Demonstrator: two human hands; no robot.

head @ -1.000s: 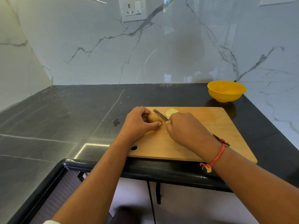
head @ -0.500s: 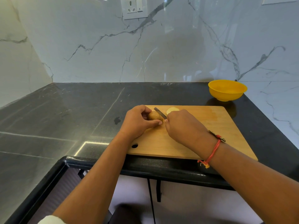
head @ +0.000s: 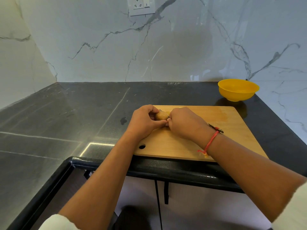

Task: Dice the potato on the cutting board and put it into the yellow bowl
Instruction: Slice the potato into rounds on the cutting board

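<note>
Pinching the potato (head: 160, 116) against the cutting board (head: 229, 123), the left hand (head: 144, 121) should keep fingertips tucked clear of the knife, mostly hidden, that the right hand (head: 184, 124) closes around just beside it.

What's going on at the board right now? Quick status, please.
Left hand gripping potato on cutting board. Right hand shut on knife, blade mostly hidden. Yellow bowl empty. Nothing in the way.

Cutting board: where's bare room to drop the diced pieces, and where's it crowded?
Free: the right half of the cutting board, between the right hand and the edge near the yellow bowl; also the near strip beside the hanging hole. Crowded: far-left, where the left hand and right hand close on the potato.
</note>
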